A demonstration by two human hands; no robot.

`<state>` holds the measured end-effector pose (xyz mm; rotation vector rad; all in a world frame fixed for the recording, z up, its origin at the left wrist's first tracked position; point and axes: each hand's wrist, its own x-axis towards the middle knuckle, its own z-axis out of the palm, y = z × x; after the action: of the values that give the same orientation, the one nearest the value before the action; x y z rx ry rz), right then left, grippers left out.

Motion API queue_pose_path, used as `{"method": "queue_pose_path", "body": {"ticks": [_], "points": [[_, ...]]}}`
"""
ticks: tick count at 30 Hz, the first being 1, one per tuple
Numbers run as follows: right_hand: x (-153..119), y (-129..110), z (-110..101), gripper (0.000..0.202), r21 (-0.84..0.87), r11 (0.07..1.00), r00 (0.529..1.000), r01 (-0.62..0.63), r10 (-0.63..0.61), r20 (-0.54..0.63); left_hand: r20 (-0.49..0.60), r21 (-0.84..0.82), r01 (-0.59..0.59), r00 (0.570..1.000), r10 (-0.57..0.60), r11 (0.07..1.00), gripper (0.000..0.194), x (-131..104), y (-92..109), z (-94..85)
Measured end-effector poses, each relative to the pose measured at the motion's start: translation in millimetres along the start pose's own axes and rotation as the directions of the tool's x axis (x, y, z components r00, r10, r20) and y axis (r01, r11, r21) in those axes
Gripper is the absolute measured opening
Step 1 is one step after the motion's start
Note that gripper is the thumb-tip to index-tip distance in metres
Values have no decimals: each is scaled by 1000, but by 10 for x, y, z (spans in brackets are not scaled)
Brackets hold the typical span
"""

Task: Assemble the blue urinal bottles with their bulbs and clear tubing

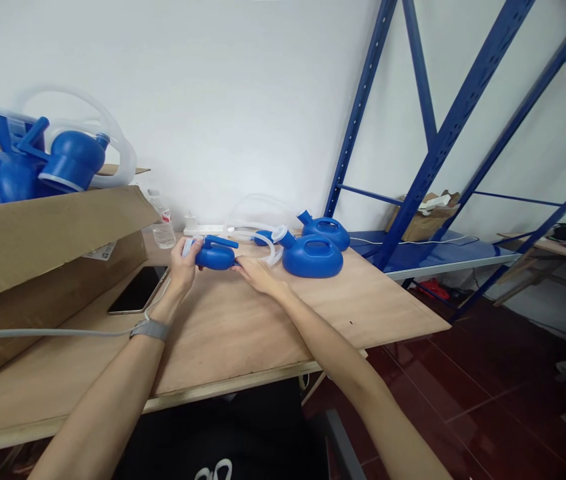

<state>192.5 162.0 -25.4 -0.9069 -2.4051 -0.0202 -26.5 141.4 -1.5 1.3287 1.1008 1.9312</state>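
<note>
My left hand (183, 267) is closed around the wide, clear-rimmed end of a blue plastic urinal cup (216, 257) with a straight handle on top. At its other end, the fingers of my right hand (259, 273) pinch the narrow spout. The cup is held on its side just over the wooden table (243, 327). Right of my hands stands a blue urinal bottle (313, 262) with a pale cap on its slanted neck. Another blue bottle (339, 233) is behind it. A clear hose (273, 252) lies coiled beyond my right hand, near a small blue part (263, 237).
At the left, a cardboard box (53, 233) is heaped with blue cups and hoses. A phone (139, 290) lies beside it, with a water bottle (163, 223) behind. A white cable (47, 333) crosses my left wrist. Blue metal shelving (413, 193) stands at the right.
</note>
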Motion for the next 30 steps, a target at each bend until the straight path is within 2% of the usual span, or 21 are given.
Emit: {"method": "queue_pose_path", "body": {"ticks": [2, 5, 9, 12, 15, 19, 24, 30], "points": [[19, 30, 24, 33, -20, 999, 999, 39, -39, -34, -35, -12, 29, 999, -29, 1000, 40, 18, -55, -2], [3, 92, 57, 49, -70, 995, 993, 66, -72, -92, -123, -42, 76, 989, -80, 996, 41, 55, -124, -33], [-53, 178, 75, 51, -100, 995, 984, 3, -21, -175, -215, -94, 116, 967, -134, 989, 42, 105, -152, -88], [-64, 221, 76, 42, -124, 991, 986, -48, 26, -167, -217, -99, 148, 962, -166, 984, 45, 112, -144, -99], [-60, 246, 71, 35, -131, 991, 990, -16, -2, -139, -211, -87, 168, 960, -183, 982, 46, 91, -133, -88], [-65, 254, 36, 35, -119, 993, 976, 2, -27, -214, -236, -79, 178, 952, -192, 981, 45, 64, -122, -81], [-69, 233, 3, 24, -153, 985, 972, -74, 36, -233, -258, -56, 189, 946, -197, 980, 44, 72, -135, -89], [-86, 202, 94, 39, -100, 985, 971, -140, 116, -208, -261, -38, 200, 944, -203, 979, 45, 89, -149, -85]]}}
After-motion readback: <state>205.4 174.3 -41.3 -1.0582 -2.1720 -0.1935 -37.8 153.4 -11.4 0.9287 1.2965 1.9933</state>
